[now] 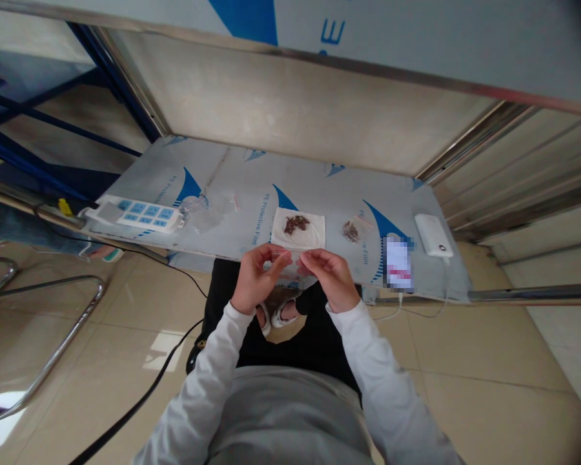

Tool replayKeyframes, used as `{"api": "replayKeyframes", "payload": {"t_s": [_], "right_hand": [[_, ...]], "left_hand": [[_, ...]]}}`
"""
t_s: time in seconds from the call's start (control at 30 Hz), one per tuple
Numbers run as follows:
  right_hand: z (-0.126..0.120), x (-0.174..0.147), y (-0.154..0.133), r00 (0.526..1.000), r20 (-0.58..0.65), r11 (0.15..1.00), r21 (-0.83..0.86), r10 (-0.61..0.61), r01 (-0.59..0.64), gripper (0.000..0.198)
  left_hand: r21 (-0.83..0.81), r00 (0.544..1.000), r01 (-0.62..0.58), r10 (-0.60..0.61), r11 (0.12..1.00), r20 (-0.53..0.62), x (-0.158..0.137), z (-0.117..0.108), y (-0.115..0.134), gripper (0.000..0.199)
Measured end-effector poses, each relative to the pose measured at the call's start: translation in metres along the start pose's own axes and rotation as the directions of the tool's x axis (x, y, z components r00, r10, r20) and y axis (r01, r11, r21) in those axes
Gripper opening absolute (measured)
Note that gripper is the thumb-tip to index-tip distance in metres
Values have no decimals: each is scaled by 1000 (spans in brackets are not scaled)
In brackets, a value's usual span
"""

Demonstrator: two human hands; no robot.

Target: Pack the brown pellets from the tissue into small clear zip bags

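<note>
My left hand (260, 276) and my right hand (333, 276) are both closed in a pinch at the table's front edge. Between their fingertips stretches a small clear plastic bag (290, 265); its contents, if any, are too faint to tell. Just beyond the fingers lies a white cloth or tissue (314, 237) with a heap of small brown screw-like pieces (296, 224) on it. To its right rests a clear zip bag (363, 227) holding more of the brown pieces.
On the left of the film-covered table (232, 174) are a power strip (148, 214) and crumpled clear plastic bags (198, 213). A phone (397, 263) and a white power bank (433, 235) with cables lie on the right. A shelf (416, 39) overhangs the table.
</note>
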State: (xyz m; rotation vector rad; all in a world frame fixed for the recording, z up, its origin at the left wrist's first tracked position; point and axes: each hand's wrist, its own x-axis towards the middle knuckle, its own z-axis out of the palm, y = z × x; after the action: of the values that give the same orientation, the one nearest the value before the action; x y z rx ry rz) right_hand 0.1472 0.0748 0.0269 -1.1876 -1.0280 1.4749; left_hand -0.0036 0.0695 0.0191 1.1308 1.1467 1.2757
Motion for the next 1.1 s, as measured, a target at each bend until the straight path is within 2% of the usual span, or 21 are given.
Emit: {"api": "replayKeyframes", "payload": {"t_s": [0.1, 0.2, 0.33, 0.43, 0.6, 0.67, 0.8, 0.9, 1.03, 1.1], "right_hand": [[-2, -2, 2, 999, -35, 999, -30, -31, 30, 26], [-1, -4, 3, 998, -16, 995, -80, -67, 66, 27], [0, -8, 4, 1000, 10, 996, -81, -30, 31, 29], [0, -10, 6, 1000, -22, 998, -65, -4, 3, 30], [-3, -10, 5, 992, -98, 994, -86, -74, 66, 27], [-3, -9, 4, 994, -90, 995, -88, -61, 53, 28], [1, -9, 5, 999, -26, 996, -85, -31, 28, 30], [6, -11, 6, 997, -38, 996, -72, -59, 57, 25], [8, -13, 6, 991, -99, 994, -70, -95, 88, 25], [6, -13, 5, 994, -63, 993, -73, -94, 90, 24]], "left_hand": [[-48, 998, 54, -53, 997, 19, -1, 2, 1, 23], [-56, 995, 88, -85, 995, 56, -1, 3, 0, 25], [77, 999, 3, -7, 997, 44, -1, 2, -3, 23], [122, 1000, -14, 12, 992, 17, -2, 1, -6, 22], [-69, 993, 118, -115, 991, 41, -3, -1, -6, 24], [-109, 993, 119, -116, 987, 34, -4, -1, -5, 23], [-90, 998, 69, -70, 994, -7, -8, 0, -4, 20], [-78, 999, 46, -45, 996, 7, -10, 2, -2, 19], [-96, 996, 80, -75, 992, 56, -10, 3, 0, 22], [-108, 993, 105, -99, 989, 64, -9, 2, 0, 23]]}}
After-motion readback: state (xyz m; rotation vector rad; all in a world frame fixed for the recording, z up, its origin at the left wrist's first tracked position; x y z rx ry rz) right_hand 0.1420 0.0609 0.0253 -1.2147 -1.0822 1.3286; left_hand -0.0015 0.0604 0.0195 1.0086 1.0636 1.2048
